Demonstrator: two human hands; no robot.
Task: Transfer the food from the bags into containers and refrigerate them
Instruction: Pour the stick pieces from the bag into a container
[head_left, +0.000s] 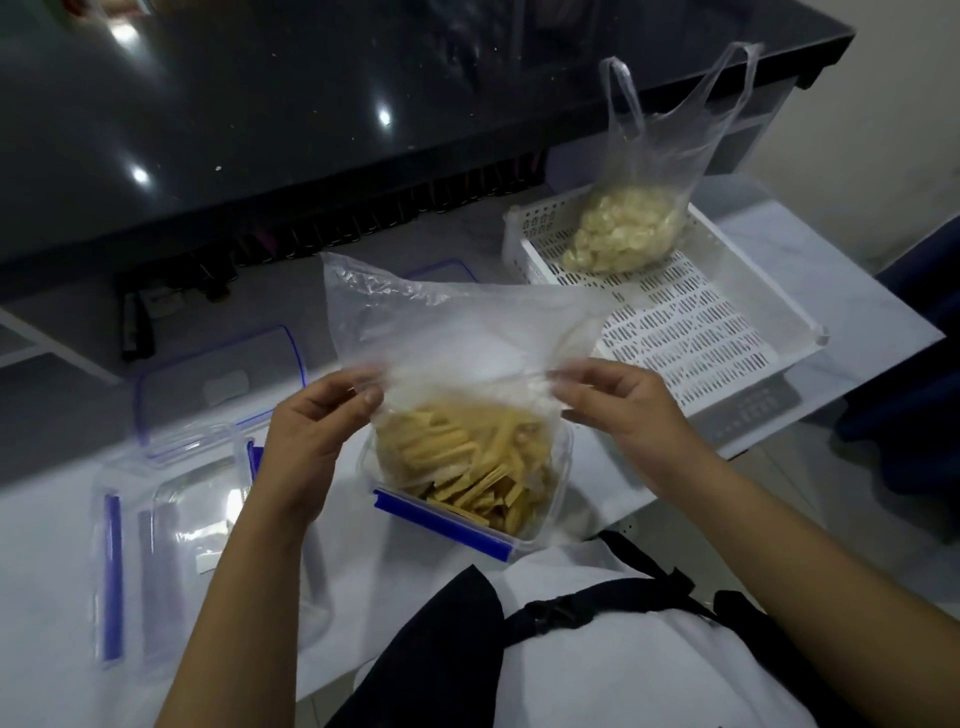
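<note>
Now both hands, left (306, 436) and right (621, 410), pinch a clear bag (457, 332) over a tub (558, 499) of yellow strips (467, 467), with an empty tub (171, 525) left and a second bag (631, 228) in the tray (727, 332).

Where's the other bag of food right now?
The second bag stands in the white perforated tray, far right of the head view, beyond the right hand.
</note>
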